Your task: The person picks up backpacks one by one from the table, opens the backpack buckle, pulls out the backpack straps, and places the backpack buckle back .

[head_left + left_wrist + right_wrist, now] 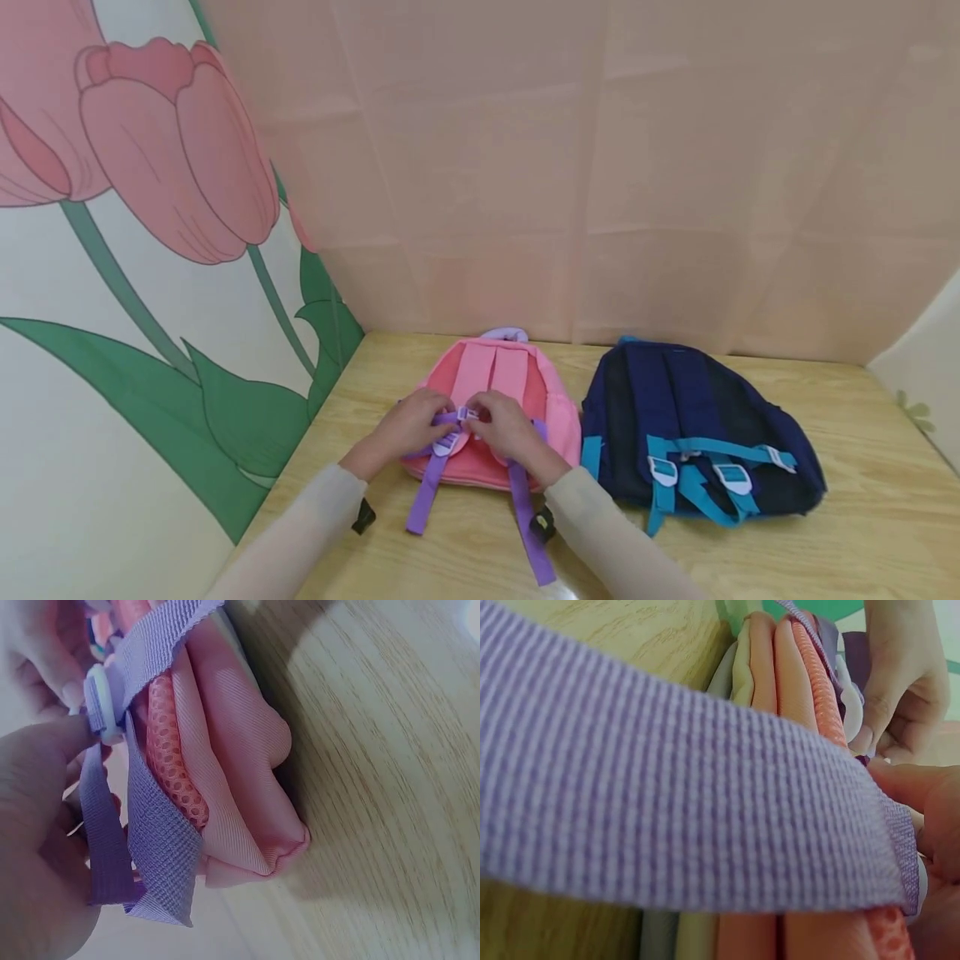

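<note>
A pink backpack (pixel 561 417) with purple straps lies on the table, its padded shoulder straps facing up. Over its middle, my left hand (pixel 408 425) and right hand (pixel 512 427) meet at a white buckle (pixel 463 413) on the purple chest strap. Fingers and thumb of each hand pinch its own side of the buckle; the fingers partly hide it. In the left wrist view, the left thumb presses by a white plastic piece (pixel 105 705) threaded with purple webbing (pixel 161 825). A broad purple strap (pixel 682 780) crosses close in front of the right wrist camera.
To the right lies a dark blue backpack (pixel 678 396) with turquoise straps and white sliders. Two purple strap tails (pixel 424 502) hang toward the front of the wooden table (pixel 862 533). Behind stands a pinkish cloth backdrop (pixel 480 167); a tulip-painted wall (pixel 172 158) is at left.
</note>
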Demonstrator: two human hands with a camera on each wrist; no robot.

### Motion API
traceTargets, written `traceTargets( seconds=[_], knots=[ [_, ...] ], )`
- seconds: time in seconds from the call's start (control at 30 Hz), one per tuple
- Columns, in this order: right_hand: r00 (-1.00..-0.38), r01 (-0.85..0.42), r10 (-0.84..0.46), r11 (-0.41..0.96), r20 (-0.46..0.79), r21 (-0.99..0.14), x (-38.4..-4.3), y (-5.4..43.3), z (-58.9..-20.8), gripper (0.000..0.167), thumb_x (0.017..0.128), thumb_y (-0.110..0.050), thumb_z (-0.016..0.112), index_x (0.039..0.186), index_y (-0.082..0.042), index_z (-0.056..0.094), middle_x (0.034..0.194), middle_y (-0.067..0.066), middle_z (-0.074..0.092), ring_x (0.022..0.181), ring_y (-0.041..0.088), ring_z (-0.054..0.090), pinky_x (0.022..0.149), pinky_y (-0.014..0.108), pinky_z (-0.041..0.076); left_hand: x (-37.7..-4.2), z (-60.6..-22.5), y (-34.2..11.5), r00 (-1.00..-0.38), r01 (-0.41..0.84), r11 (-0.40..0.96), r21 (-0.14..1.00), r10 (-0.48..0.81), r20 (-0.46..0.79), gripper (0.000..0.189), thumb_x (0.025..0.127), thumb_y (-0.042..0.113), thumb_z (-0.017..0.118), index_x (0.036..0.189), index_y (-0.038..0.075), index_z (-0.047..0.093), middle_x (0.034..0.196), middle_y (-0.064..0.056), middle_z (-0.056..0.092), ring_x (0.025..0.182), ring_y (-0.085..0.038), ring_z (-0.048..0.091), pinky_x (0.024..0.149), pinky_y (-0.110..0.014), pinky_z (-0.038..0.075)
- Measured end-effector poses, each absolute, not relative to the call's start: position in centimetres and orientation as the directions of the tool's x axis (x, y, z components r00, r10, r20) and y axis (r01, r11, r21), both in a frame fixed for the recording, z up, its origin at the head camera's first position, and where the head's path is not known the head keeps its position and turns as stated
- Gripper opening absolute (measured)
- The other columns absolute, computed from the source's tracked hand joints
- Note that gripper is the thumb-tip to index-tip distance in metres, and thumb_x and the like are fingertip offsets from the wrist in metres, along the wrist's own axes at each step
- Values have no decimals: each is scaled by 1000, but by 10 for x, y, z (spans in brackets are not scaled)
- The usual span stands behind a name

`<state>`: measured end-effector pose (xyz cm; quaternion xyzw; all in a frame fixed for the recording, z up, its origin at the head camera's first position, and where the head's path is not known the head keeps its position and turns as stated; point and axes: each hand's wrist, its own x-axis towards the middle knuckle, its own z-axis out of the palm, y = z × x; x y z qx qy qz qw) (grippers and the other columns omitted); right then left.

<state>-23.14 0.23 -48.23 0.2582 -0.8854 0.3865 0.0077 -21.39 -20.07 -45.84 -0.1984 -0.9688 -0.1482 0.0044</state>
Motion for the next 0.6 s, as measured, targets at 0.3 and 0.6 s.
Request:
traceTargets(
  seconds=[0.3, 0.6],
  knots=[
    [-863, -482, -439, 560, 251, -674, -232, 4, -477, 17, 89, -16, 79, 105, -14, 73, 93, -1, 63, 84, 14, 57, 76, 32, 51, -214, -460, -201, -867, 488, 859, 154, 458, 196, 23, 99, 31, 68, 115, 16, 75, 109, 3, 72, 102, -15, 56, 89, -38, 49],
    [-853, -493, -456, 547, 254, -677, -232, 4, -475, 22, 88, -14, 79, 109, -11, 72, 98, 2, 66, 90, 17, 62, 82, 35, 54, -215, -467, -201, -867, 498, 820, 281, 459, 195, 24, 102, 25, 62, 120, 11, 71, 112, -2, 71, 110, -18, 60, 98, -39, 50]
  ],
)
